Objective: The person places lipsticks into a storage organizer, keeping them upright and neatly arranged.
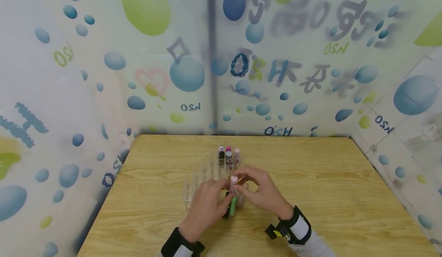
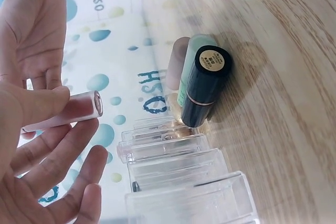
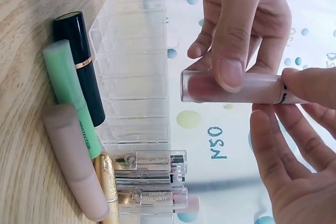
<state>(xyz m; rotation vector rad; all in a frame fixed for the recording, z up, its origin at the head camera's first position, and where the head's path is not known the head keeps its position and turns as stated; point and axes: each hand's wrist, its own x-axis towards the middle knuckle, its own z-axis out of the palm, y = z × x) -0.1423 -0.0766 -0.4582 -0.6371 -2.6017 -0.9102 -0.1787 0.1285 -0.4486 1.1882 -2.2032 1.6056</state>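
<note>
Wears black straps (image 1: 295,216), the left one cut off at the bottom. Pinches the lower part of a pale pink tube (image 3: 254,92) with the fingers of the left hand (image 1: 207,201), and the top with the fingers of the right hand (image 1: 266,191), covering bits of it. Holds it upright above the tabletop (image 1: 345,195). Just below, a black tube (image 3: 79,72), a green tube (image 3: 68,85) and a brownish-pink tube (image 3: 73,156), partly hidden by hands from above. Beside those, a gold tube (image 3: 109,182), half covered. Past the left hand, a see-through box (image 3: 134,61), hard to make out. At its right end, little shiny tubes (image 1: 229,159). Farthest back, a dotted wall (image 1: 193,15) with some blurry letters.
</note>
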